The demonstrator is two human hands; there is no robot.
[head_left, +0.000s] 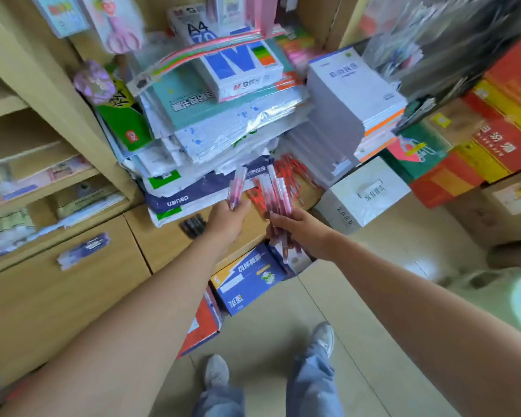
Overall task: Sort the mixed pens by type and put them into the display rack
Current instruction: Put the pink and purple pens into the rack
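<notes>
Standing at a wooden cabinet (169,245), the person held both arms out over its top. The left hand (227,222) had its fingers and thumb curled around the lower end of a pink pen (236,188) with a clear cap, which pointed up and away; motion blur made it hard to tell whether a second pen lay against it. Just to the right, and apart from it, the right hand (298,230) gripped a bundle of pens (275,194) of the same pink, clear-capped kind, its fingers wrapped round their middle so that the caps fanned out on the far side and the other ends stuck out on the near side. A loose heap of red pens (294,173) lay on the cabinet top beyond the bundle, against a tall stack of paper packs (217,130). A few black pens (193,225) lay together on the cabinet top just left of the left hand. A white box (361,197) sat to the right of the red heap. On the floor below the hands stood a blue box (247,278), and nearer still were the person's grey shoes (217,374).
</notes>
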